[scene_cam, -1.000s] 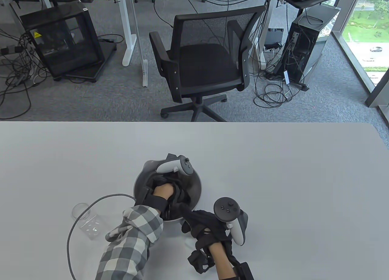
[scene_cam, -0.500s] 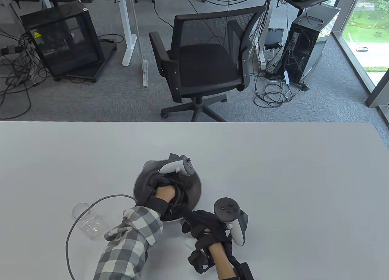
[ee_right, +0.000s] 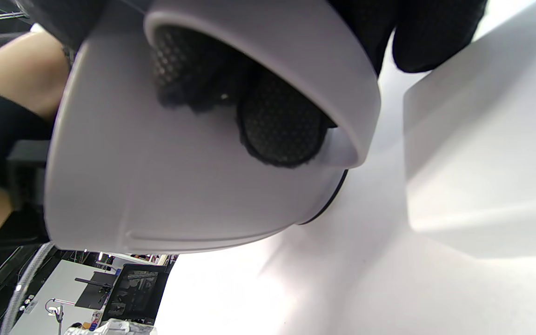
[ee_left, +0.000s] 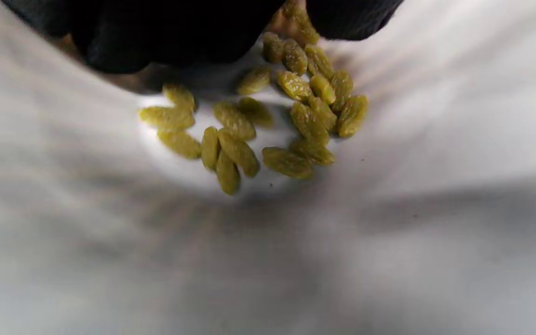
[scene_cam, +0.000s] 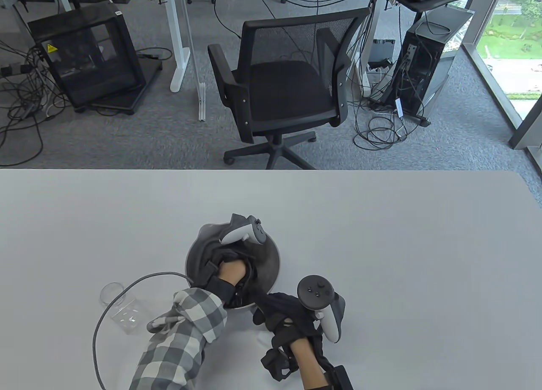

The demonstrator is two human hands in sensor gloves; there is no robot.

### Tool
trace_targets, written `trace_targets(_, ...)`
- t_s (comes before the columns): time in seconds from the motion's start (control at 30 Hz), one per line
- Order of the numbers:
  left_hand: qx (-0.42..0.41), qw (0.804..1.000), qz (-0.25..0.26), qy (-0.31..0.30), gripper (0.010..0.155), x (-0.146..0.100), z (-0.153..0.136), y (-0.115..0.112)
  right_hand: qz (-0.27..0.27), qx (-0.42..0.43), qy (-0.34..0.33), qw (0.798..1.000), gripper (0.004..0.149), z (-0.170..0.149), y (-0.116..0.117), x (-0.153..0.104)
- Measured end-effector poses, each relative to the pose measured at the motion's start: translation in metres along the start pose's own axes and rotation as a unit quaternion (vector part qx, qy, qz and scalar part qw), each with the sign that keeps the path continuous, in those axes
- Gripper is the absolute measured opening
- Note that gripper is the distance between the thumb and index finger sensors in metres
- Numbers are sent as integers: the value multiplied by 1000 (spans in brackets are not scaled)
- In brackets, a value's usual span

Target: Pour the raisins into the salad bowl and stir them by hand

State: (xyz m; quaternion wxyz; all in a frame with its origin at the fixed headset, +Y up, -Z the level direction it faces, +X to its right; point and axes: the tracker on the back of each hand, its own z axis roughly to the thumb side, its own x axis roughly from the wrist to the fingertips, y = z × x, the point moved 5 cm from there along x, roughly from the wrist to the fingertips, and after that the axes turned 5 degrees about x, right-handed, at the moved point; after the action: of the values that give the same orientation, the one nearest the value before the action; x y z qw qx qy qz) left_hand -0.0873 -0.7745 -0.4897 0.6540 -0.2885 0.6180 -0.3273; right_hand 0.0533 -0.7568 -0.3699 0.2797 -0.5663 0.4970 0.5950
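The grey metal salad bowl (scene_cam: pixel 271 258) stands on the white table near its front edge. My left hand (scene_cam: pixel 228 258) reaches down inside it. In the left wrist view its black-gloved fingers (ee_left: pixel 156 32) hang over several yellow-green raisins (ee_left: pixel 268 121) lying on the bowl's floor (ee_left: pixel 389 209), and touch the nearest ones. My right hand (scene_cam: pixel 271 305) grips the near right rim. In the right wrist view its fingertips (ee_right: pixel 279 125) curl over the rim into the bowl (ee_right: pixel 156 186).
An empty clear plastic cup (scene_cam: pixel 125 311) lies on its side left of the bowl. A grey cable (scene_cam: pixel 127 286) loops over it from the left sleeve. A black office chair (scene_cam: pixel 288 89) stands beyond the table's far edge.
My left hand has shifted a little inside the bowl, its tracker swinging slightly up and left. The right hand and the bowl have stayed put.
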Motion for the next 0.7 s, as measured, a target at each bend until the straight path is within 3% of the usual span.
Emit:
trace_targets(0.2,-6,994,-28,-108,59,2,17,-5,-6,3,0,1000,68,0,0,0)
trace_targets(0.27,5,987,-52,-151,55,0,25,-9,-4,4,0,1000,68,-1,0,0)
trace_targets(0.33,-33,969,-107,-220,51,-1,34,-19,-3,5,0,1000,68,-1,0,-1)
trace_targets(0.47,-31,984,-95,-150,55,-2,21,-17,-13,-4,-2,1000,68,0,0,-2)
trace_targets(0.57,47,998,-6,-35,63,-4,7,-1,-11,-1,-2,1000,68,0,0,-2)
trace_targets(0.63,39,998,20,-37,63,-2,10,1,-10,-1,-2,1000,68,0,0,-2)
trace_targets(0.7,17,995,-4,-97,61,0,17,-4,-10,-1,-2,1000,68,0,0,-2)
